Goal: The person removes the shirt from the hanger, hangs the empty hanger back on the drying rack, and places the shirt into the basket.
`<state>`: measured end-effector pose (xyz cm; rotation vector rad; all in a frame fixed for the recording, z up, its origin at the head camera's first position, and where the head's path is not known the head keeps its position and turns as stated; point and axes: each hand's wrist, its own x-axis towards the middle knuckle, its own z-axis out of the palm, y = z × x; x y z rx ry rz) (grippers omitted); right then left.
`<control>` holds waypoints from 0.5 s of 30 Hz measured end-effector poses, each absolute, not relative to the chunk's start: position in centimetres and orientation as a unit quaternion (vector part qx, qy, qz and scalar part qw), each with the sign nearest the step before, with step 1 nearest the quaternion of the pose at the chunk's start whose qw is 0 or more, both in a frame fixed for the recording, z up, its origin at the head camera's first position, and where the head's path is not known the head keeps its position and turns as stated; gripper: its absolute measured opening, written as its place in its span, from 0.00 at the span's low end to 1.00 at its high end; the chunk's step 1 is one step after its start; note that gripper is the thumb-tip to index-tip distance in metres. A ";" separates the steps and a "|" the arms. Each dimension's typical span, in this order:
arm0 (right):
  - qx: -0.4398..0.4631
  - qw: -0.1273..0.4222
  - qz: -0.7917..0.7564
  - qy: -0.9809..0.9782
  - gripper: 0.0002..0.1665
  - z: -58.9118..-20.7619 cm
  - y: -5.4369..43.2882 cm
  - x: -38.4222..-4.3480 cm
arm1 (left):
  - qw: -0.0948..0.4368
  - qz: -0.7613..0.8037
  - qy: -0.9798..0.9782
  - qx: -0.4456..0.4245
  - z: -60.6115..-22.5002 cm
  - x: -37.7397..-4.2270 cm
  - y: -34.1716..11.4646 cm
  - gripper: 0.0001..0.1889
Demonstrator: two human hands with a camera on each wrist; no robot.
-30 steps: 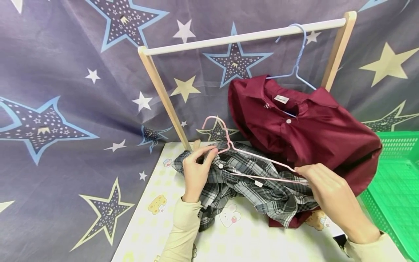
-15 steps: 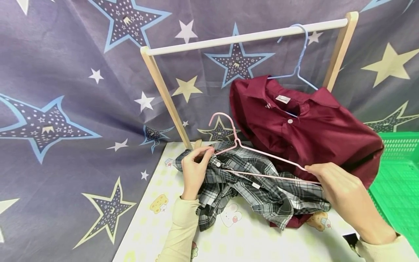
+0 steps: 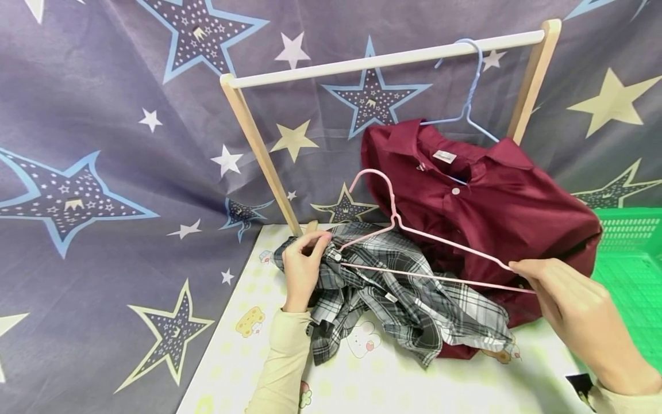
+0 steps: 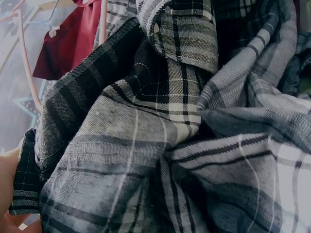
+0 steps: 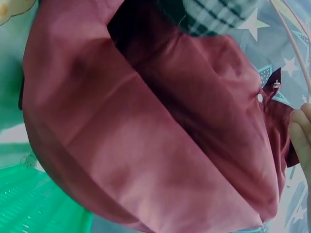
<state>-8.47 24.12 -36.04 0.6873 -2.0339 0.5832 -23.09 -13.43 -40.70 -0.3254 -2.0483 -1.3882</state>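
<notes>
In the head view a pink wire hanger [image 3: 445, 237] slants across the middle, its hook upward. My right hand [image 3: 579, 310] pinches its right end. A grey plaid shirt [image 3: 398, 322] lies crumpled on the table beneath it. With thumb and fingers my left hand [image 3: 302, 267] pinches the shirt's edge near a white button, where the hanger's left end meets the cloth. The left wrist view is filled by folds of the plaid shirt [image 4: 112, 141]. In the right wrist view, fingers [image 5: 301, 131] show at the right edge, near a maroon shirt [image 5: 146, 131].
The maroon shirt hangs from a blue hanger [image 3: 473, 86] on a rack with a white rail [image 3: 362, 64] and wooden posts. A green basket [image 3: 628, 230] stands at the right. Behind hangs a star-patterned cloth [image 3: 103, 259]. The table [image 3: 362, 385] has a pale cartoon cover.
My right hand and the hanger have moved right, drawing the hanger's left end back towards the shirt's edge. The left hand has shifted slightly left, still pinching the shirt.
</notes>
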 end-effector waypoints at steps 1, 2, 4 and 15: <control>0.277 0.446 0.234 -0.818 0.27 -36.0 24.2 -8.4 | 0.317 -0.528 -0.778 -0.124 -40.8 -23.2 -13.6 0.07; 0.278 0.448 0.233 -0.817 0.27 -36.0 24.2 -8.4 | 0.317 -0.529 -0.777 -0.126 -40.9 -23.3 -13.7 0.07; 0.280 0.452 0.232 -0.815 0.27 -36.0 24.3 -8.4 | 0.316 -0.531 -0.776 -0.125 -41.1 -23.5 -13.9 0.08; 0.279 0.447 0.229 -0.818 0.28 -36.3 25.1 -8.2 | 0.295 -0.544 -0.781 -0.079 -42.3 -24.4 -15.1 0.10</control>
